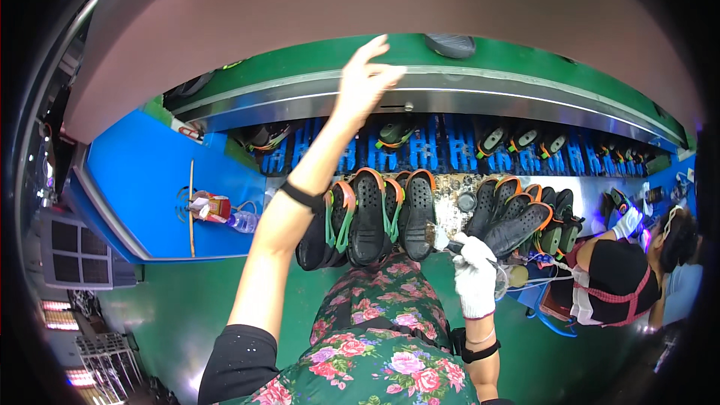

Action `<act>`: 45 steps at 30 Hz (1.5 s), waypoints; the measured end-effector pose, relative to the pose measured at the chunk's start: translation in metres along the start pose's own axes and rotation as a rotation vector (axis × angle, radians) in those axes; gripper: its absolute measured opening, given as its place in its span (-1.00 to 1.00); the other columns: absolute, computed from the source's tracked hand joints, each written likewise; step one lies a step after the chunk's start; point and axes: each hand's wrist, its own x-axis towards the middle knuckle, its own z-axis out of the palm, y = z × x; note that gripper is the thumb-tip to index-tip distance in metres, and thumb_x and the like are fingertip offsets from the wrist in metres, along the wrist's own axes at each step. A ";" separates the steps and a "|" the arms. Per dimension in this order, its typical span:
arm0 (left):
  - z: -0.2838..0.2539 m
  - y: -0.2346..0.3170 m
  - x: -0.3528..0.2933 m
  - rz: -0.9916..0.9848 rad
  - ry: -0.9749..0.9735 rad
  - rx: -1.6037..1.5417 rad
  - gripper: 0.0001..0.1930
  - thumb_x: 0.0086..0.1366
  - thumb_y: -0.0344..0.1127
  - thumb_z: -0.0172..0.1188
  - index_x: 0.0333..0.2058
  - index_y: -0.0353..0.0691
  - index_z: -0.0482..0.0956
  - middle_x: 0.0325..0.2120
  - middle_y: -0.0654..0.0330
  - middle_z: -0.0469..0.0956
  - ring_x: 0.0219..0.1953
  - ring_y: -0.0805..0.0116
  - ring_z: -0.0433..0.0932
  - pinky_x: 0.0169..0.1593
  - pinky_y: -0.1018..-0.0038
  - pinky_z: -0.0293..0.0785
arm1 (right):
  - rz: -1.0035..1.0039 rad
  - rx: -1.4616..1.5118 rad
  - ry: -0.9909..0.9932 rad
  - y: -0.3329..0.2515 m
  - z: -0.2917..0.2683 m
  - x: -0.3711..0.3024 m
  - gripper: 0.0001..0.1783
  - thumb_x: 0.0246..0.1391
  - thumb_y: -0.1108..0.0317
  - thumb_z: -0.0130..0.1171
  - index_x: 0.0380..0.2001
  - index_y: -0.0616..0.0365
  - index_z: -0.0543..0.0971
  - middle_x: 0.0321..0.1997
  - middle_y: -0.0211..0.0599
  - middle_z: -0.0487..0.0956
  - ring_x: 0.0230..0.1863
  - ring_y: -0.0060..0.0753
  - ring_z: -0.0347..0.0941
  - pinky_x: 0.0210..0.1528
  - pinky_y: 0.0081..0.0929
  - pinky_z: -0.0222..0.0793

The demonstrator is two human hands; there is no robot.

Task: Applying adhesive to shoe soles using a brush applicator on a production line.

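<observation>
My left hand, bare, reaches far forward over the metal rail, with its fingers apart and nothing in them. Nearest to it is the green conveyor belt, where a grey shoe lies further right. My gloved right hand is closed on a brush with pale bristles. The brush touches or hovers just beside the heel of a black clog with an orange edge. More black clogs with orange and green straps stand along the bench in front of me.
Blue racks carrying several clogs run behind the bench. On the blue table at left lie a stick, a red box and a plastic bottle. A co-worker sits close at right, near more clogs.
</observation>
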 end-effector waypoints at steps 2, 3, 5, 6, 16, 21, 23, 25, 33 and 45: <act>0.054 0.000 0.021 0.219 0.031 0.254 -0.28 0.18 -0.17 0.46 0.30 -0.18 0.44 0.08 -0.04 0.61 -0.23 0.29 0.68 -0.10 0.39 0.62 | 0.036 0.055 0.017 0.000 -0.005 0.005 -0.73 0.09 0.55 0.23 -0.10 0.38 0.64 -0.16 -0.18 0.66 -0.23 -0.48 0.58 -0.23 -0.60 0.55; 0.067 -0.002 0.030 0.223 0.016 0.243 -0.28 0.18 -0.17 0.46 0.30 -0.18 0.44 0.08 -0.04 0.61 -0.23 0.29 0.68 -0.10 0.39 0.62 | 0.057 0.128 0.002 0.005 -0.009 0.007 -0.73 0.09 0.55 0.23 -0.10 0.37 0.63 -0.19 -0.22 0.64 -0.24 -0.50 0.56 -0.22 -0.59 0.54; 0.084 -0.014 0.050 0.303 -0.039 0.665 -0.49 0.15 -0.24 0.46 0.09 -0.19 0.64 -0.05 0.07 0.68 -0.30 0.35 0.67 -0.18 0.42 0.61 | 0.079 0.168 -0.012 0.006 -0.006 0.007 -0.73 0.13 0.54 0.20 -0.09 0.37 0.62 -0.23 -0.30 0.61 -0.26 -0.55 0.51 -0.24 -0.59 0.48; 0.082 -0.030 0.058 0.314 0.077 0.596 -0.68 0.14 -0.29 0.45 -0.11 -0.20 0.73 -0.11 0.13 0.69 -0.29 0.38 0.67 -0.19 0.40 0.63 | 0.076 0.166 -0.009 0.003 -0.001 0.006 -0.73 0.13 0.54 0.20 -0.09 0.37 0.62 -0.23 -0.30 0.61 -0.26 -0.55 0.51 -0.24 -0.59 0.48; -0.074 0.018 -0.111 0.309 0.572 0.138 -0.75 0.32 -0.45 0.15 -0.04 -0.26 0.42 0.07 -0.05 0.55 0.20 0.15 0.45 0.37 0.20 0.23 | 0.131 0.381 0.034 -0.028 0.004 -0.013 -0.82 0.14 0.54 0.11 -0.17 0.24 0.56 -0.18 -0.26 0.58 -0.28 -0.52 0.47 -0.28 -0.65 0.46; -0.082 0.005 -0.169 -0.188 0.251 -0.106 -0.73 0.47 -0.20 0.10 -0.05 -0.27 0.57 -0.18 0.13 0.65 -0.14 0.37 0.60 0.04 0.42 0.51 | 0.153 0.391 -0.091 -0.046 0.022 -0.027 -0.74 0.09 0.58 0.14 -0.10 0.29 0.57 -0.07 -0.09 0.64 -0.19 -0.39 0.60 -0.19 -0.60 0.63; -0.053 -0.018 -0.193 -0.476 0.054 -0.137 -0.77 0.41 -0.17 0.23 -0.18 -0.21 0.65 -0.23 0.31 0.63 -0.18 0.50 0.56 -0.02 0.48 0.47 | 0.149 0.302 -0.121 -0.039 0.027 -0.032 -0.64 0.09 0.57 0.19 -0.01 0.38 0.61 0.02 0.03 0.68 -0.14 -0.30 0.66 -0.13 -0.53 0.63; -0.012 -0.034 -0.218 -0.749 -0.052 -0.430 -0.76 0.39 -0.11 0.27 -0.19 -0.15 0.67 -0.29 0.34 0.64 -0.27 0.53 0.58 -0.13 0.49 0.52 | 0.123 0.177 -0.134 -0.037 0.044 -0.036 -0.67 0.09 0.56 0.20 -0.05 0.38 0.63 0.03 0.01 0.68 -0.16 -0.31 0.65 -0.12 -0.50 0.63; 0.060 -0.029 -0.318 -1.076 -0.434 -1.407 0.26 0.18 0.76 -0.38 0.46 -0.33 0.09 0.34 -0.36 0.27 0.27 -0.22 0.46 0.35 -0.09 0.34 | -0.309 -0.483 -0.304 -0.033 0.053 -0.034 -0.73 0.19 0.59 0.22 -0.05 0.30 0.70 -0.05 -0.21 0.72 -0.24 -0.47 0.63 -0.25 -0.51 0.54; 0.090 0.007 -0.259 -0.907 -0.062 -1.416 0.15 0.19 0.77 -0.47 0.23 -0.20 0.42 -0.06 0.04 0.61 -0.14 0.10 0.65 0.01 0.11 0.59 | -0.747 -0.836 -0.390 -0.046 0.071 -0.004 -0.74 0.10 0.59 0.34 -0.11 0.30 0.72 -0.24 -0.13 0.74 -0.42 -0.38 0.66 -0.37 -0.51 0.57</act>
